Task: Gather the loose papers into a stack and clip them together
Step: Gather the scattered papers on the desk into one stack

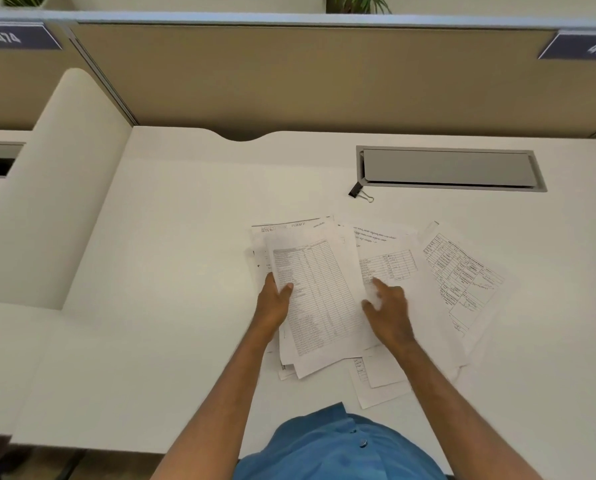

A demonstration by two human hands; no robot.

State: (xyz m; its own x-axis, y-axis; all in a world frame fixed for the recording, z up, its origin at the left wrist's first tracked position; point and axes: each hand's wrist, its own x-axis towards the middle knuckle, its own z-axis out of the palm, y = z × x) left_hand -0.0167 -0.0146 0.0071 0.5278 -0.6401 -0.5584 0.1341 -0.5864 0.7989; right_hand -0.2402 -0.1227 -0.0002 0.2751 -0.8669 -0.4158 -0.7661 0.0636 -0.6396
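Several loose printed papers lie fanned out on the white desk (171,271). A rough stack (319,292) with a table sheet on top sits at the left of the spread. My left hand (275,301) grips that stack's left edge, thumb on top. My right hand (388,311) rests on the stack's right edge and a neighbouring sheet (386,258), fingers spread. Another form sheet (462,275) lies tilted at the far right. A black binder clip (358,192) lies on the desk beyond the papers, untouched.
A grey cable-tray lid (450,168) is set into the desk behind the clip. A tan partition (289,77) closes the back, and a rounded white divider (67,188) stands at the left. My blue shirt (338,448) is at the near edge.
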